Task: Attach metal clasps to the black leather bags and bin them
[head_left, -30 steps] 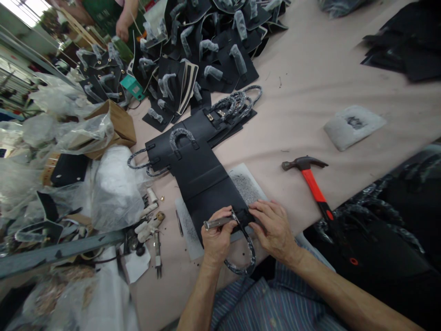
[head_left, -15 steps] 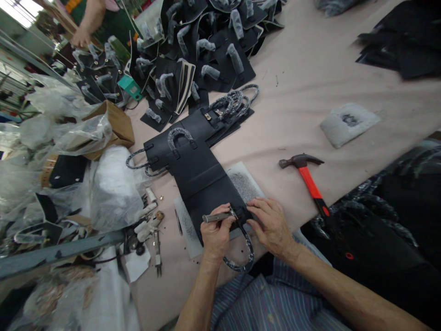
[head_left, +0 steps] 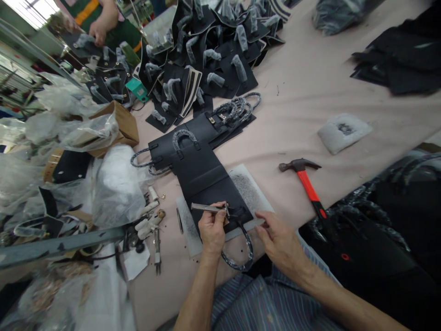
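My left hand (head_left: 212, 227) is closed around a slim metal punch (head_left: 206, 208), its tip resting on the near end of a black leather bag panel (head_left: 206, 177). The panel lies on a white cutting mat (head_left: 248, 186), and its wrapped handle loop (head_left: 237, 255) hangs over the table's near edge. My right hand (head_left: 280, 241) hovers just right of the panel's near corner, fingers loosely curled and holding nothing. A hammer (head_left: 308, 186) with a red handle lies on the table to the right.
Piles of black bag panels (head_left: 213, 55) with wrapped handles fill the far table. Plastic bags (head_left: 113, 188), a cardboard box (head_left: 120, 124) and small tools (head_left: 155, 230) crowd the left. A white pad (head_left: 344, 132) lies far right. Another person's hand (head_left: 98, 30) works at the top left.
My right hand has lifted off the panel and drawn back to the right. My left hand has tilted the punch, whose shaft now points further left.
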`<state>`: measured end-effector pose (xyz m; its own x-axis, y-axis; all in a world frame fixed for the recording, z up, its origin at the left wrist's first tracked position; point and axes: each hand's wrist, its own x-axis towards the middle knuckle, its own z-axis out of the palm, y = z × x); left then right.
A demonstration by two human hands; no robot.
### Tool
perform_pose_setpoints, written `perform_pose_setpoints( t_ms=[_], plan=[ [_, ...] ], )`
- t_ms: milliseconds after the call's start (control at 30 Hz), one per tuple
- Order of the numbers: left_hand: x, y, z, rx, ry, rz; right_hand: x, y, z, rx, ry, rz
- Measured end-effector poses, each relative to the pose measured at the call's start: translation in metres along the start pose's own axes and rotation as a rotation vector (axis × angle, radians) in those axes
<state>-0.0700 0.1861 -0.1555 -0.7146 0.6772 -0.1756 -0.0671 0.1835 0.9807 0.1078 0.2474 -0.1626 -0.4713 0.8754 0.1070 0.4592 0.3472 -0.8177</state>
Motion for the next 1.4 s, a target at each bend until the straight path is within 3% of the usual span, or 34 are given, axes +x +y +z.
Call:
perform_pose_setpoints(
  t_ms=[133, 233, 367, 467, 567, 667, 833, 1033, 1167, 1400],
  plan=[
    [0.002, 0.004, -0.001, 0.051, -0.040, 0.007, -0.007, -0.004, 0.007, 0.298, -0.069, 0.284],
    [0.000, 0.006, -0.004, 0.077, -0.079, -0.006, -0.006, -0.010, 0.010, 0.536, -0.037, 0.496],
    [-0.015, 0.003, -0.009, 0.033, -0.118, -0.050, -0.012, -0.021, 0.004, 0.828, -0.093, 0.827],
    [-0.029, 0.001, -0.012, -0.009, -0.129, -0.099, -0.025, -0.024, 0.002, 0.997, -0.131, 0.957],
    [-0.032, 0.003, -0.012, -0.082, -0.123, -0.220, -0.033, -0.021, 0.004, 0.941, -0.096, 0.942],
    [-0.023, 0.008, -0.011, -0.226, -0.078, -0.357, -0.031, -0.019, 0.006, 0.846, -0.140, 0.897],
    [-0.009, 0.021, -0.015, -0.369, -0.096, -0.555, -0.016, -0.032, 0.003, 1.019, -0.139, 0.948],
    [-0.004, 0.029, -0.016, -0.428, -0.126, -0.550, -0.005, -0.038, 0.010, 1.098, -0.321, 0.883],
    [0.004, 0.032, -0.011, -0.382, -0.124, -0.479, -0.006, -0.031, 0.016, 1.108, -0.356, 0.914],
    [0.012, 0.032, -0.001, -0.331, -0.107, -0.379, -0.012, -0.024, 0.022, 1.116, -0.368, 0.834]
  ],
)
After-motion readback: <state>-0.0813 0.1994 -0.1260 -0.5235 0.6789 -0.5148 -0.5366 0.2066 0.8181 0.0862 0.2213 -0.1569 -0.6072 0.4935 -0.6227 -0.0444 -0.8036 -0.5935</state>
